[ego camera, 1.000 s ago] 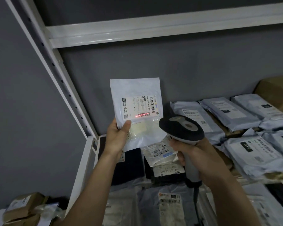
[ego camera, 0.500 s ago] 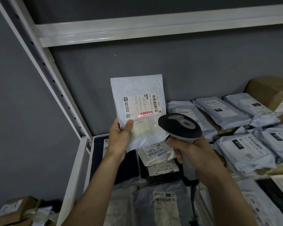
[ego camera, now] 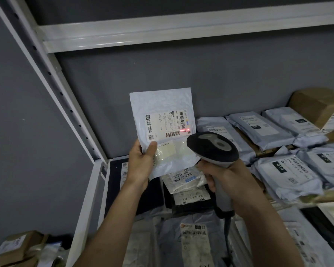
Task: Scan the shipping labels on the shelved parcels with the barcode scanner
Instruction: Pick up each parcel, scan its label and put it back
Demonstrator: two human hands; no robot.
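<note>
- The right hand (ego camera: 233, 182) stays wrapped round the grip of the barcode scanner (ego camera: 212, 149), its head aimed at the raised parcel
- The left hand (ego camera: 143, 162) still pinches the white parcel (ego camera: 162, 120) upright by its lower left corner, thumb on the front
- The red scan line (ego camera: 184, 130) has slid rightwards, off the lower barcode's middle to the shipping label (ego camera: 168, 126)'s right edge, so this read looks finished or slipping
- Behind, more grey parcels (ego camera: 258, 130) lie on the shelf (ego camera: 104, 35), still to be scanned

White metal shelf (ego camera: 96, 191) carries grey mailer parcels (ego camera: 285, 174) and a cardboard box (ego camera: 314, 105)
</note>
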